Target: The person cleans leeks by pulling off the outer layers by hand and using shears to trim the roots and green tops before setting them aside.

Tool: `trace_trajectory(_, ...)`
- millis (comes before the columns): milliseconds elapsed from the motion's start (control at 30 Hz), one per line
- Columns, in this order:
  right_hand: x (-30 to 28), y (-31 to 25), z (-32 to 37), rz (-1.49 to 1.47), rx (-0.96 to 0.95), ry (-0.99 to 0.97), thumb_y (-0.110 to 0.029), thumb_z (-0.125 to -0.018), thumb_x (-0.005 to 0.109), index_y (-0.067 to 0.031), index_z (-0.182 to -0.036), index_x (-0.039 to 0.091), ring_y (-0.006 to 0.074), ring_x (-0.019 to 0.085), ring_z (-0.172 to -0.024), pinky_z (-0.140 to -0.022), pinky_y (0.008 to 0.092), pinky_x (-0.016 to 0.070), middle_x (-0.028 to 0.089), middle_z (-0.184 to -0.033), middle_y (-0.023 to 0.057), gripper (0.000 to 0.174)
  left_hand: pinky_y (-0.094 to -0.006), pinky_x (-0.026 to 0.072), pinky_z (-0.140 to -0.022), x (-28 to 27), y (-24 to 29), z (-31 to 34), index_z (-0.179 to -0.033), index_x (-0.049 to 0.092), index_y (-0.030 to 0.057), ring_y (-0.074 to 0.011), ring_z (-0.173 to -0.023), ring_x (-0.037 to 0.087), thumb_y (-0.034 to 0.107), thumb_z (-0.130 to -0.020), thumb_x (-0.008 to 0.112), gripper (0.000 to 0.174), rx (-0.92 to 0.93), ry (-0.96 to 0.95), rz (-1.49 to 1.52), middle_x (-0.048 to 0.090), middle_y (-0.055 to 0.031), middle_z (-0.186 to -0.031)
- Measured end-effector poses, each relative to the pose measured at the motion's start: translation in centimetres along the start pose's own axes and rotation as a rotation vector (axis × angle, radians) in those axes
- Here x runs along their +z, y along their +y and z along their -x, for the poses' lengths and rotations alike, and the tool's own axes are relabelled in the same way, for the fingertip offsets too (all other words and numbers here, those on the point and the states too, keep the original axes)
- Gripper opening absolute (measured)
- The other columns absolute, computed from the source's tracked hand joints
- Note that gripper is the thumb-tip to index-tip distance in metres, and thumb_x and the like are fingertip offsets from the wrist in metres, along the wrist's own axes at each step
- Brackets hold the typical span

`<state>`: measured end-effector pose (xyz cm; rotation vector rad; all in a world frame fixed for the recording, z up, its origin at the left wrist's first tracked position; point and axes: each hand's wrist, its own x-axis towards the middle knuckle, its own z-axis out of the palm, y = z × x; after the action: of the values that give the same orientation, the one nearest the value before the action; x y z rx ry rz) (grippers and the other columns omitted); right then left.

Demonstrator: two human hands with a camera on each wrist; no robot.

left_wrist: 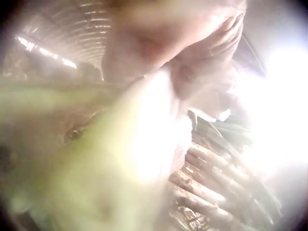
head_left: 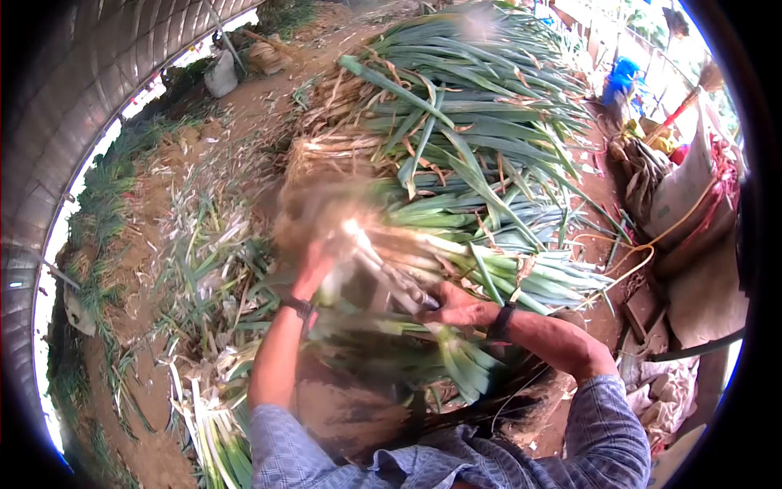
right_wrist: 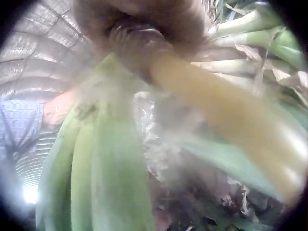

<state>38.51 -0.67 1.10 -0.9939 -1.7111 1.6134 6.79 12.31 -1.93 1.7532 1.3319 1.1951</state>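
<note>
In the head view my left hand [head_left: 314,269], blurred, grips a leek [head_left: 371,257] near its bushy root end. The left wrist view has the hand [left_wrist: 163,43] curled at the top above the pale, overexposed leek stalk [left_wrist: 149,130]. My right hand [head_left: 464,308] is at the leek's other side, its fingers curled round a dark-ended tool [head_left: 428,302]. Up close, a smooth yellow-brown handle [right_wrist: 207,96] runs out from under the right hand [right_wrist: 144,19]; any blade is hidden. Broad green leek leaves [right_wrist: 106,168] hang beside it.
A long pile of leeks [head_left: 489,122] lies ahead, roots to the left. Stripped leaves [head_left: 212,244] litter the soil on the left, with more leeks [head_left: 216,440] at lower left. Sacks [head_left: 692,179] and a yellow cord [head_left: 643,248] stand on the right.
</note>
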Motion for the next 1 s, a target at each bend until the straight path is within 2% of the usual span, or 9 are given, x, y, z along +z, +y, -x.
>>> trace_trajectory(133,-0.2,-1.1,-0.3,0.062,-0.013,0.039,-0.012,-0.084,0.075,0.0016,-0.119,0.062,0.0103,0.056,-0.092,-0.083,0.0307,0.0483,0.068,-0.100,0.0035,0.040,-0.0401,0.0503,-0.061,0.3,3.8,1.5,-0.093,0.071,0.0061,-0.0185,-0.067,0.062,0.042,-0.080,0.075,0.038,-0.129,-0.187,-0.462,0.067,-0.0069,-0.073)
trace_trajectory(233,0.0,1.1,0.0,0.164,0.068,-0.127,-0.020,-0.084,0.075,0.0011,-0.135,0.052,0.0260,0.061,-0.105,-0.094,0.0390,0.0503,0.065,-0.117,0.0171,0.059,-0.0393,0.0473,-0.054,-4.5,-1.1,-0.8,-0.072,0.068,0.0098,-0.0209,-0.058,0.058,0.032,-0.078,0.076,0.024,0.077,-0.064,-0.650,0.064,-0.0073,-0.065)
trace_trajectory(300,0.8,1.4,1.3,0.051,-0.062,-0.108,-0.020,-0.086,0.073,0.0029,-0.127,0.058,0.0231,0.062,-0.092,-0.088,0.0374,0.0509,0.068,-0.104,0.0167,0.050,-0.0420,0.0467,-0.055,-10.2,-0.1,-2.9,-0.075,0.068,0.0039,-0.0252,-0.056,0.057,0.028,-0.080,0.070,0.024,-0.028,0.042,-1.026,0.060,-0.0121,-0.061)
trace_trajectory(400,0.2,-2.1,4.4,0.094,-0.055,-0.160,-0.021,-0.086,0.072,0.0028,-0.123,0.060,0.0210,0.063,-0.084,-0.079,0.0380,0.0514,0.070,-0.094,0.0164,0.046,-0.0500,0.0458,-0.058,-30.2,-6.7,-6.0,-0.073,0.070,0.0048,-0.0305,-0.065,0.064,0.033,-0.087,0.063,0.032,-0.092,0.547,-0.810,0.067,-0.0151,-0.070)
trace_trajectory(433,0.2,-2.3,4.6,0.275,0.110,-0.182,-0.021,-0.087,0.072,0.0019,-0.122,0.061,0.0203,0.064,-0.083,-0.075,0.0388,0.0514,0.070,-0.091,0.0161,0.043,-0.0493,0.0503,-0.069,-32.2,-0.8,-6.1,-0.091,0.069,0.0036,-0.0326,-0.077,0.067,0.036,-0.085,0.067,0.033,-0.468,0.634,-0.858,0.070,-0.0179,-0.086)
trace_trajectory(600,-0.5,-1.1,0.8,0.537,-0.008,0.092,-0.042,-0.084,0.069,-0.0007,-0.101,0.065,0.0404,0.065,-0.069,-0.063,0.0461,0.0510,0.066,-0.076,0.0232,0.045,-0.0460,0.0522,-0.088,-31.1,-5.4,-6.2,-0.147,0.033,-0.0034,-0.0414,-0.103,0.065,0.039,-0.077,0.078,0.094,-0.230,0.527,-1.537,0.064,-0.0261,-0.116)
trace_trajectory(733,-0.7,0.2,-1.4,0.642,-0.077,0.149,-0.045,-0.082,0.070,-0.0001,-0.106,0.063,0.0435,0.065,-0.072,-0.066,0.0498,0.0523,0.066,-0.077,0.0248,0.052,-0.0397,0.0481,-0.100,-8.2,2.0,-0.9,-0.106,0.070,0.0059,-0.0268,-0.113,0.062,0.029,-0.095,0.059,0.028,-0.065,-0.143,-0.409,0.066,-0.0136,-0.120)
trace_trajectory(867,0.1,0.6,-2.6,0.746,-0.169,0.136,-0.047,-0.082,0.071,-0.0024,-0.116,0.059,0.0425,0.065,-0.070,-0.064,0.0496,0.0521,0.065,-0.076,0.0231,0.057,-0.0457,0.0464,-0.100,4.2,4.0,4.3,-0.118,0.061,0.0115,-0.0207,-0.104,0.062,0.054,-0.097,0.054,0.048,-0.492,-0.098,0.954,0.066,-0.0049,-0.103)
trace_trajectory(1000,0.6,-0.8,-2.0,0.841,-0.226,0.184,-0.048,-0.084,0.069,-0.0040,-0.111,0.059,0.0409,0.065,-0.065,-0.060,0.0497,0.0519,0.065,-0.071,0.0204,0.053,-0.0373,0.0532,-0.074,6.3,3.4,4.2,-0.113,0.054,0.0120,-0.0196,-0.085,0.061,0.059,-0.096,0.051,0.050,-0.551,0.028,1.109,0.060,-0.0045,-0.092)
